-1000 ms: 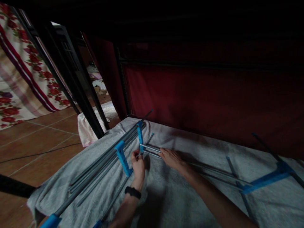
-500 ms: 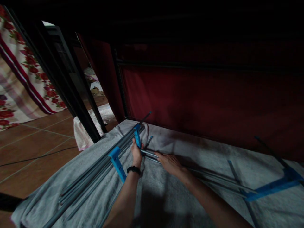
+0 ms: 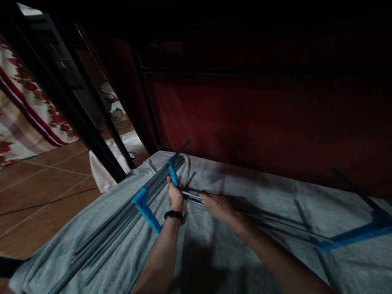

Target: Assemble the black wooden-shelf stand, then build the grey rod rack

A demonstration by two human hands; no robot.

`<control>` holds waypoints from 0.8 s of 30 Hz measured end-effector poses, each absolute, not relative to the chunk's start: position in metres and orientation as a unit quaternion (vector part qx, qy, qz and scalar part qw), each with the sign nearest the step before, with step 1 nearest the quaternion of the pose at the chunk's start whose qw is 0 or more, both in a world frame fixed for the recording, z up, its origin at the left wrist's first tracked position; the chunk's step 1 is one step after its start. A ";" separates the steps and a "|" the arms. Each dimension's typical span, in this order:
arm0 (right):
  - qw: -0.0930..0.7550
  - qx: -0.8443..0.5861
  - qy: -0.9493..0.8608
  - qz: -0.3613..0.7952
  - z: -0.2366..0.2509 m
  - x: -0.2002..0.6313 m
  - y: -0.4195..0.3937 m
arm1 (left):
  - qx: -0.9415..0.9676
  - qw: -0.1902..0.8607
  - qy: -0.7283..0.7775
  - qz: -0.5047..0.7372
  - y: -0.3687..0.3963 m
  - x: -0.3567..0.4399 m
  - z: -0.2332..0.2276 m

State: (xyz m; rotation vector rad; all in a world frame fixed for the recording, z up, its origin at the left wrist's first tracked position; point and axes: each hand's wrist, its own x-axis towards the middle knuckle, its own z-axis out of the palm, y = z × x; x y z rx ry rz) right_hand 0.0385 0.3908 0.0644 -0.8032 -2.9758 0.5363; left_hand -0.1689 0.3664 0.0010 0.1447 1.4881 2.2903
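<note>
A folded rack of grey metal rods (image 3: 122, 218) with blue plastic brackets lies on a grey towel (image 3: 232, 249). My left hand (image 3: 175, 195), a black band on its wrist, grips the far blue bracket (image 3: 173, 173) near its lower end. My right hand (image 3: 218, 206) rests on a pair of silver rods (image 3: 191, 197) whose ends point at that bracket. A nearer blue bracket (image 3: 145, 209) crosses the rod bundle to the left of my left forearm.
Another blue crossbar (image 3: 355, 236) with dark rods lies on the towel at the right. A dark red cloth panel (image 3: 260, 118) and black frame posts (image 3: 70, 110) stand behind. Tiled floor (image 3: 39, 179), a floral cloth (image 3: 21, 102) and a pale striped cloth (image 3: 107, 163) are at the left.
My left hand moved up from the silver rod ends and closed on the far blue bracket. My right hand stayed on the silver rods. The view shifted slightly right.
</note>
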 end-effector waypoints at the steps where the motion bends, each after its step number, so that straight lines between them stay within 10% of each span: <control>1: 0.003 -0.258 -0.951 0.173 0.065 0.038 0.391 | 0.054 0.206 0.529 0.822 0.366 -0.169 0.002; 24: 0.005 -0.254 -0.950 0.181 0.060 0.037 0.397 | 0.062 0.228 0.545 0.805 0.362 -0.166 0.005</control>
